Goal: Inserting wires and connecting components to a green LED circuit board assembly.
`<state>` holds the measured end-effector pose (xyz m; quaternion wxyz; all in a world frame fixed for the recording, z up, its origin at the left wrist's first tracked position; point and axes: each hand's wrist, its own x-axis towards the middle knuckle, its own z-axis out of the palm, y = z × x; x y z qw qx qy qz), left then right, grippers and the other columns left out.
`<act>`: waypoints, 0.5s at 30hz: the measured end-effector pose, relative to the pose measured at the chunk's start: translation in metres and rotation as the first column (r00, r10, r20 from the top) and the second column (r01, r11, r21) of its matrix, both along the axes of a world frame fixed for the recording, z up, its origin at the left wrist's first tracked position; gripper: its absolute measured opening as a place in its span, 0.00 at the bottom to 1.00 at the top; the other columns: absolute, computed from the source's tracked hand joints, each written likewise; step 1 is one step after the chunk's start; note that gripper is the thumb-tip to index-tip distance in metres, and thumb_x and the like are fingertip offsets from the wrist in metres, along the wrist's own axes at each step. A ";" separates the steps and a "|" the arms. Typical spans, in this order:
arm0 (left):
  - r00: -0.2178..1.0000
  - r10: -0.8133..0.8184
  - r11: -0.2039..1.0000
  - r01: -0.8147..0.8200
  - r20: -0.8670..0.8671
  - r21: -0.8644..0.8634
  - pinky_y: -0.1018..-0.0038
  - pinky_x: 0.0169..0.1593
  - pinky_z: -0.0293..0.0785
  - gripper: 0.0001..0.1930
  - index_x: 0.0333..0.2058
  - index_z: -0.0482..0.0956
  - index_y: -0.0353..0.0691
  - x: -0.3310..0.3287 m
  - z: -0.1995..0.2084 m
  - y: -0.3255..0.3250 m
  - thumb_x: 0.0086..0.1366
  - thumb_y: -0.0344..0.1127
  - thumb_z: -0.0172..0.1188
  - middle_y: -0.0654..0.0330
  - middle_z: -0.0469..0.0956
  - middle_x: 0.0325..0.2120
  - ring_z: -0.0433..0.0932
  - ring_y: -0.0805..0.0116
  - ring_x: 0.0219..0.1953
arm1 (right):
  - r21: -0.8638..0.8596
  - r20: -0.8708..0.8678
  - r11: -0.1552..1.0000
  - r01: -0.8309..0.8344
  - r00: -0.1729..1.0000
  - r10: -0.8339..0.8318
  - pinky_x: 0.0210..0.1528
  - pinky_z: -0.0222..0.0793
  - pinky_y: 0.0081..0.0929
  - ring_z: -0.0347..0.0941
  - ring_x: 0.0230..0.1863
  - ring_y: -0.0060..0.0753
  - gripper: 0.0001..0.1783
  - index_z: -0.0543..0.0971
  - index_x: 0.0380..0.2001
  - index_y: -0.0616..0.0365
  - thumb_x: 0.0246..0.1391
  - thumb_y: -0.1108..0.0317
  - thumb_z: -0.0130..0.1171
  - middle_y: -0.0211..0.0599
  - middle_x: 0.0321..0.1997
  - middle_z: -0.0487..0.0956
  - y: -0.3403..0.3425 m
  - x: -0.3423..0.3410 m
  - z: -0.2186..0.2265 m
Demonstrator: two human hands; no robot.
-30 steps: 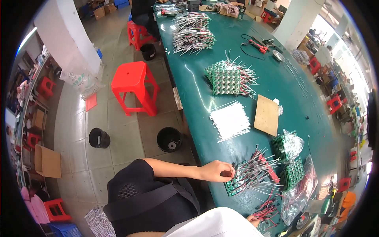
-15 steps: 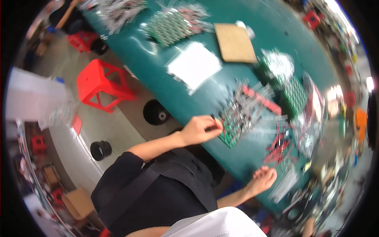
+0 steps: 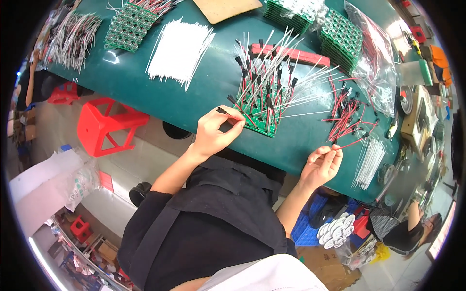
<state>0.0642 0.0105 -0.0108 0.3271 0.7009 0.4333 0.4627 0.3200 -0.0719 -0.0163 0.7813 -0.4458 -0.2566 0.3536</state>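
Observation:
My left hand (image 3: 217,131) is closed in a pinch on a short red wire with a black connector (image 3: 222,111). It is at the near left corner of a green circuit board panel (image 3: 264,125). Red and black leads with black plugs and long thin white strips stand up from the panel. Further right, my right hand (image 3: 321,166) pinches one end of a red-and-black wire lead (image 3: 350,144), whose other end points away to the right. Just beyond that hand is a loose pile of similar leads (image 3: 347,119).
A red bar (image 3: 291,54) lies behind the panel. White strips (image 3: 179,51) are spread to the left, with another bundle (image 3: 369,164) at right. Stacked green boards (image 3: 341,39), a clear plastic bag (image 3: 376,63) and brown cardboard (image 3: 225,8) stand further back. A red stool (image 3: 104,127) is at left.
My view has turned, so the table sits differently in it. My right hand has moved to the wire pile and now holds a lead. My left hand still pinches its wire beside the panel.

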 end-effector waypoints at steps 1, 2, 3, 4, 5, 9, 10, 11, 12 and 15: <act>1.000 -0.005 1.000 0.005 -0.003 -0.005 0.76 0.33 0.78 0.06 0.30 0.80 0.33 0.000 0.000 0.000 0.53 0.21 0.67 0.58 0.81 0.29 0.81 0.69 0.27 | 0.021 -0.015 0.999 -0.042 0.999 0.042 0.17 0.64 0.17 0.67 0.16 0.25 0.09 0.68 0.47 0.63 0.69 0.69 0.45 0.45 0.29 0.77 0.000 -0.001 0.002; 1.000 -0.005 1.000 0.005 0.011 -0.012 0.76 0.33 0.78 0.06 0.30 0.79 0.33 0.001 0.000 0.000 0.53 0.21 0.67 0.57 0.81 0.29 0.81 0.69 0.27 | 0.017 -0.018 0.999 -0.037 0.999 0.037 0.17 0.64 0.17 0.67 0.16 0.25 0.09 0.68 0.47 0.63 0.69 0.69 0.45 0.45 0.29 0.77 0.000 -0.001 0.002; 1.000 -0.005 1.000 0.005 0.026 -0.019 0.76 0.33 0.78 0.06 0.30 0.79 0.32 0.001 0.000 0.000 0.53 0.20 0.67 0.57 0.81 0.29 0.81 0.69 0.27 | 0.015 -0.008 0.999 -0.032 0.999 0.032 0.16 0.64 0.17 0.66 0.15 0.25 0.09 0.68 0.47 0.63 0.69 0.69 0.45 0.45 0.28 0.77 0.001 -0.002 0.001; 1.000 -0.008 1.000 0.009 0.023 -0.023 0.76 0.33 0.78 0.06 0.30 0.79 0.32 0.000 0.001 0.000 0.53 0.20 0.67 0.57 0.81 0.29 0.81 0.69 0.27 | 0.014 0.003 1.000 -0.028 1.000 0.028 0.16 0.64 0.17 0.66 0.15 0.25 0.09 0.68 0.47 0.62 0.69 0.69 0.44 0.45 0.27 0.76 0.002 -0.002 0.001; 1.000 -0.008 1.000 0.008 0.012 -0.024 0.76 0.33 0.78 0.06 0.30 0.79 0.32 0.000 0.002 0.001 0.53 0.20 0.66 0.57 0.81 0.29 0.81 0.69 0.28 | 0.011 0.000 1.000 -0.024 1.000 0.024 0.16 0.64 0.17 0.66 0.15 0.25 0.09 0.68 0.47 0.62 0.69 0.69 0.44 0.45 0.27 0.76 0.002 -0.002 0.001; 1.000 -0.029 0.999 0.029 0.003 -0.035 0.76 0.33 0.78 0.05 0.29 0.79 0.32 -0.002 0.001 0.002 0.53 0.19 0.66 0.56 0.81 0.30 0.81 0.68 0.29 | 0.011 0.009 0.999 -0.037 0.999 0.037 0.16 0.64 0.17 0.66 0.15 0.25 0.09 0.68 0.47 0.62 0.69 0.70 0.44 0.43 0.26 0.76 0.002 -0.002 0.002; 1.000 -0.031 0.999 0.031 0.002 -0.038 0.76 0.33 0.78 0.05 0.29 0.79 0.32 -0.002 0.002 0.002 0.53 0.19 0.66 0.56 0.81 0.30 0.81 0.68 0.29 | 0.011 0.006 0.999 -0.041 0.999 0.041 0.16 0.64 0.17 0.66 0.16 0.25 0.08 0.68 0.47 0.62 0.69 0.70 0.44 0.43 0.26 0.76 0.002 -0.002 0.002; 1.000 -0.028 0.999 0.029 0.007 -0.046 0.76 0.33 0.78 0.05 0.29 0.80 0.32 -0.001 0.002 0.002 0.53 0.19 0.65 0.57 0.81 0.30 0.81 0.68 0.29 | 0.009 0.005 0.999 -0.040 0.999 0.040 0.16 0.64 0.17 0.66 0.16 0.25 0.08 0.68 0.47 0.62 0.69 0.70 0.44 0.43 0.26 0.76 0.003 -0.002 0.002; 1.000 -0.026 0.998 0.026 0.013 -0.055 0.76 0.33 0.78 0.05 0.30 0.80 0.33 -0.001 0.002 0.001 0.53 0.19 0.65 0.57 0.81 0.29 0.81 0.68 0.30 | 0.009 0.008 0.999 -0.042 0.999 0.042 0.16 0.64 0.17 0.66 0.16 0.24 0.08 0.69 0.47 0.62 0.69 0.70 0.44 0.43 0.26 0.75 0.002 -0.002 0.002; 0.999 -0.030 0.999 0.031 0.019 -0.039 0.75 0.33 0.79 0.05 0.30 0.80 0.33 0.000 0.004 0.000 0.53 0.20 0.65 0.58 0.81 0.29 0.81 0.67 0.31 | 0.007 0.014 0.999 -0.050 0.999 0.050 0.16 0.64 0.18 0.66 0.16 0.24 0.08 0.69 0.46 0.62 0.69 0.70 0.44 0.43 0.26 0.75 0.001 -0.002 0.003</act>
